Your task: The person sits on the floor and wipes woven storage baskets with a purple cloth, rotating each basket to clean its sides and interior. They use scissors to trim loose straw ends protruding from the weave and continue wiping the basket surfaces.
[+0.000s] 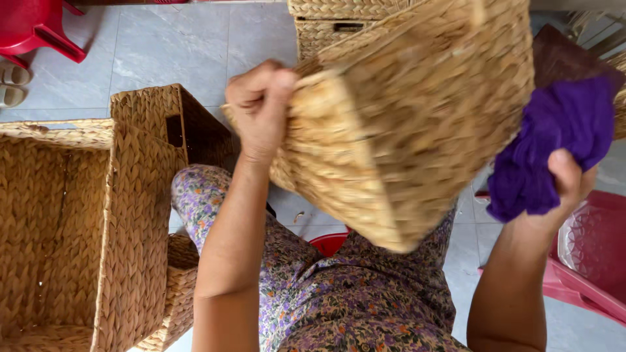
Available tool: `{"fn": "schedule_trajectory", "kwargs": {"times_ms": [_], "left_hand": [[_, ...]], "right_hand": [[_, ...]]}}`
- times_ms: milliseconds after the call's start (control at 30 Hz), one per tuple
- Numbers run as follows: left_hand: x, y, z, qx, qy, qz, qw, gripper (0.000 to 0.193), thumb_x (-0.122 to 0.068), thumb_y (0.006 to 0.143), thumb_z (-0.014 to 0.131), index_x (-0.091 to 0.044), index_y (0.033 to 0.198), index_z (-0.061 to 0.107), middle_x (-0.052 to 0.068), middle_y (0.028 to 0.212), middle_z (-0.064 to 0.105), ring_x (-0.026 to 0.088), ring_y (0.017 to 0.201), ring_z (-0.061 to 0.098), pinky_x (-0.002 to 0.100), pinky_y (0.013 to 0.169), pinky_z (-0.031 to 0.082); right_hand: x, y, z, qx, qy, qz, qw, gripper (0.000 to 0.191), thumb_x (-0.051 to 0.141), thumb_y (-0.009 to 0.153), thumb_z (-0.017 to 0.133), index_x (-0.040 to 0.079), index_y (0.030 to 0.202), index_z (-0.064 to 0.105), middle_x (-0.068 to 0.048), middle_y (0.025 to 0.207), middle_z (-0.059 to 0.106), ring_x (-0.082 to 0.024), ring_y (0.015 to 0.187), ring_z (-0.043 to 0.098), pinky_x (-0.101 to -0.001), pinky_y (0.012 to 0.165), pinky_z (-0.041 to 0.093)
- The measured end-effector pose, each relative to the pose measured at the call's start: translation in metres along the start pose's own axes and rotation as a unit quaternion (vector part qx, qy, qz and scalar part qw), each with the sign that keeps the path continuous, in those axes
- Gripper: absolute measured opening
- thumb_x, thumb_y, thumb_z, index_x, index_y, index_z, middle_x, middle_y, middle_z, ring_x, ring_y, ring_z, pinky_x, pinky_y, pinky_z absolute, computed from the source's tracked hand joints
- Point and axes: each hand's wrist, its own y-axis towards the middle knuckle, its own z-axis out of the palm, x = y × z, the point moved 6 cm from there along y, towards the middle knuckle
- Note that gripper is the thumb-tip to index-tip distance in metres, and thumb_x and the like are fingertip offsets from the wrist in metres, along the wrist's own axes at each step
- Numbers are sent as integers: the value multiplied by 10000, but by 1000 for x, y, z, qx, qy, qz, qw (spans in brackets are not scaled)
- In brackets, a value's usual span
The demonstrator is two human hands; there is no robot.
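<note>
The woven basket [417, 124] is held in the air above the person's lap, tilted well off level. Its long axis runs diagonally from the upper right of the view down toward the lower middle, where one blunt corner points downward at the floral-patterned trousers [352, 293]. The basket's outer wall faces the camera; its opening appears to face away and upward, though motion blur makes this uncertain. The left hand [261, 107] is closed in a fist around the basket's edge at its left corner, fingers curled over the weave. The right hand [570, 182] is clenched on a purple cloth [554, 146], which is bunched against the basket's right side and touches it. A larger open woven basket [59, 228] stands on the grey tiled floor [169, 45] at the left, with a smaller dark-lined basket [182, 124] just behind it. Further woven baskets [339, 23] stand at the top middle. A red plastic chair [587, 261] stands at the lower right.
</note>
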Motion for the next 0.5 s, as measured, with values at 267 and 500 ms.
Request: {"fn": "schedule_trajectory", "kwargs": {"times_ms": [267,500], "left_hand": [[69,-61,-78,-157,-33,-77,984,486,-298,1065,645,-67,653,536,-33,583,521,59,512,457,254,509,341],[4,-86,-53,-33,50,-12,998,550,-583,1019,570,-76,814,627,0,809,613,127,795,585,286,731,479]], "right_hand": [[-44,-67,30,15,-112,19,993,505,71,989,751,-26,1437,539,-88,1271,611,-161,1084,595,-303,1021,524],[-42,-99,80,52,-237,-30,970,446,68,1056,761,-13,1429,528,-87,1363,582,-158,1192,560,-290,1108,439]]}}
